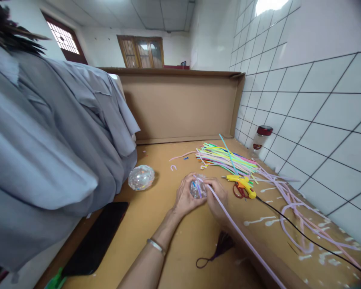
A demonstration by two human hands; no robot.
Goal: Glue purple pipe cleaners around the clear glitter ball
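Observation:
Cupped in my left hand is a small clear ball with lilac and blue strips on it. The fingers of my left hand wrap round its left side. My right hand is closed at the ball's right side, pinching a long lilac pipe cleaner. One end of that strip meets the ball; the rest trails down past my right forearm. To the left on the table rests a second clear ball, rounded and shiny.
A bundle of coloured pipe cleaners lies behind my hands. Nearby are a yellow glue gun, red-handled scissors and loose lilac strands. A dark tassel, black tray-like slab, jar and grey cloth surround the workspace.

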